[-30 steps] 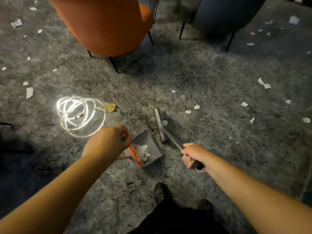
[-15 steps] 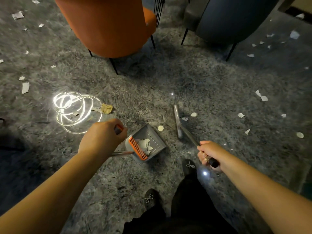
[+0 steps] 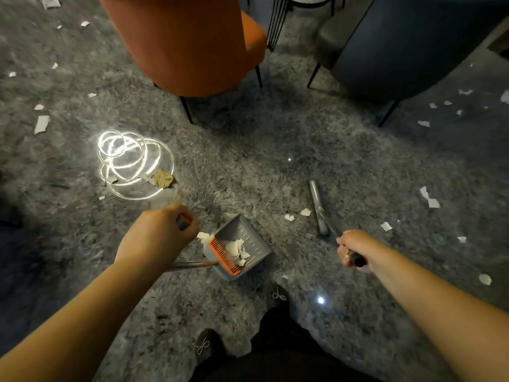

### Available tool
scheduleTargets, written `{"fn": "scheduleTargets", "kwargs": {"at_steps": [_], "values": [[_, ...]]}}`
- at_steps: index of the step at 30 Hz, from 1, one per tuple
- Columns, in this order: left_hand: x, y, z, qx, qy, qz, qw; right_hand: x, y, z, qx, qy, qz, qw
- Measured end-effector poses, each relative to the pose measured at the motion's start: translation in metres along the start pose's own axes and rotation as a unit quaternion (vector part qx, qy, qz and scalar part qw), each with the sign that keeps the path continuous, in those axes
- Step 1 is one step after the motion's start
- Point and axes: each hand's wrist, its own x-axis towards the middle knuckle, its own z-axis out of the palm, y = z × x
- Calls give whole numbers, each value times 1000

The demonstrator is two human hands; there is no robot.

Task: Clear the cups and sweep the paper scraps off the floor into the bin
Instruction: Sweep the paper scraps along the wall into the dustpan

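Sweeping is partway done: the left hand (image 3: 157, 238) grips the dustpan (image 3: 239, 245) handle, several scraps already inside, while the right hand (image 3: 355, 248) clasps the broom (image 3: 316, 205) beside 2 loose paper scraps (image 3: 296, 215). Many more litter the rug (image 3: 275, 166); no cups or bin show.

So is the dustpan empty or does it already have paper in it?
Not empty: white paper scraps lie heaped in the grey dustpan, beside its orange comb edge.

Scraps (image 3: 235, 248) in dustpan (image 3: 252, 238), broom head (image 3: 316, 205) to its right, chairs (image 3: 187, 42) behind
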Motion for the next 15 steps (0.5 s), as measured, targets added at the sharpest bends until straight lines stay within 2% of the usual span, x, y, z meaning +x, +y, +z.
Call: {"fn": "scheduleTargets", "kwargs": {"at_steps": [8, 13, 15], "values": [[-3, -6, -5, -30, 9, -98, 995, 18, -55, 24, -121, -20, 7, 992], [-17, -25, -12, -27, 31, -138, 990, 10, -54, 72, -193, -61, 18, 979], [-25, -36, -17, -27, 36, -160, 986, 8, -49, 93, -245, -62, -5, 968]]}}
